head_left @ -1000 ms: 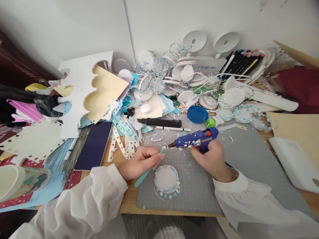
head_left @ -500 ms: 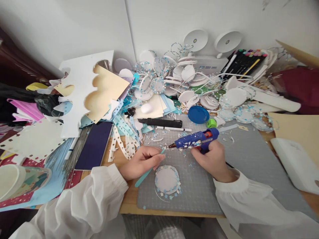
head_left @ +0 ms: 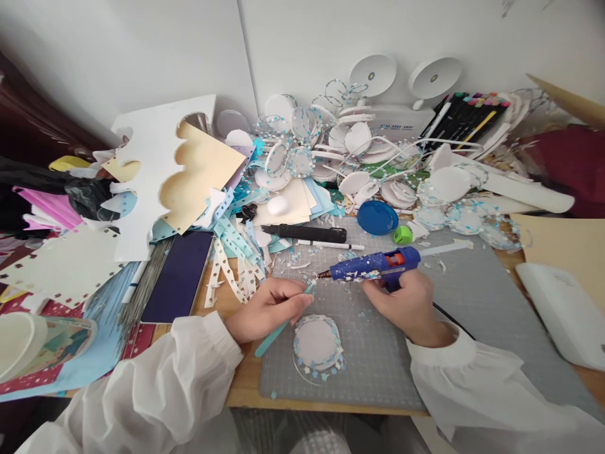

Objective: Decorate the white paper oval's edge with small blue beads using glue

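My right hand point(head_left: 401, 304) grips a blue glue gun point(head_left: 373, 266) speckled with bits of paper, its nozzle pointing left. My left hand point(head_left: 267, 308) is closed on teal tweezers point(head_left: 283, 323), whose tip meets the gun's nozzle above the grey cutting mat point(head_left: 378, 372). Just below both hands lies a clear round disc with a white centre and a ring of small blue and white stars point(head_left: 317, 345).
A black craft knife point(head_left: 305, 232), a white pen point(head_left: 331, 244), a blue lid point(head_left: 376, 218) and a green sharpener point(head_left: 403, 234) lie behind the hands. A dark phone point(head_left: 179, 275) sits left of the mat. Star-punched paper strips point(head_left: 231, 258), finished discs point(head_left: 302, 151) and markers point(head_left: 466, 116) crowd the back.
The glue gun has levelled out and shifted slightly right in my right hand. The left hand with the tweezers has stayed in place.
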`<control>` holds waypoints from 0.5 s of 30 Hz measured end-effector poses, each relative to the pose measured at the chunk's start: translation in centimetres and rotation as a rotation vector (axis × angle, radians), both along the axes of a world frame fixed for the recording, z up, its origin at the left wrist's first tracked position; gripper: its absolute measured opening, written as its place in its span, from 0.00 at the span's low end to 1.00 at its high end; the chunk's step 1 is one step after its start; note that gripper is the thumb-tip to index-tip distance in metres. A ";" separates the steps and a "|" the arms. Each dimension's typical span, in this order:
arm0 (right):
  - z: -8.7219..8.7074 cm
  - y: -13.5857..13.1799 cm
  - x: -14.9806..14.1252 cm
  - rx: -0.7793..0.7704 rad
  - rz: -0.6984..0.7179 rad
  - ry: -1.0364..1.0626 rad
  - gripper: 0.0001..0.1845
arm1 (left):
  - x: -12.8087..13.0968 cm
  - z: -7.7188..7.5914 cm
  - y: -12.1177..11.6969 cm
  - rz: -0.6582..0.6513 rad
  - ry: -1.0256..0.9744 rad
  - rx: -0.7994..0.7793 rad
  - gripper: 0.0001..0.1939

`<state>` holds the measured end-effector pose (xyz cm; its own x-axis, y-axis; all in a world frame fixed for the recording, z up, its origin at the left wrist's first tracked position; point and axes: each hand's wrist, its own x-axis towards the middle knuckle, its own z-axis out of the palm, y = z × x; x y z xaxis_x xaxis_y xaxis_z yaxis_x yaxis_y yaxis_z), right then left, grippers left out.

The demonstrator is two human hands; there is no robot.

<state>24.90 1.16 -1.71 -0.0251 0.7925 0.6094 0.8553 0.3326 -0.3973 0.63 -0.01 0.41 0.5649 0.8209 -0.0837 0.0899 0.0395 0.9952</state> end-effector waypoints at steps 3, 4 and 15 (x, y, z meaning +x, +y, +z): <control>0.5 -0.1 0.4 0.009 -0.062 0.013 0.14 | 0.0 0.1 0.0 0.005 0.031 0.006 0.26; 0.7 -0.1 0.8 0.014 -0.103 0.014 0.16 | 0.0 0.1 0.0 0.010 0.042 0.008 0.26; 0.6 -3.0 9.5 -0.010 -0.373 -0.173 0.16 | -0.1 -0.3 -0.1 0.028 -0.004 -0.035 0.25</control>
<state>34.40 -1.86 -1.15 0.1636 0.7722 0.6139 0.9710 -0.0161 -0.2385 0.49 -0.08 0.16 0.5422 0.8330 -0.1104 0.0839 0.0771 0.9935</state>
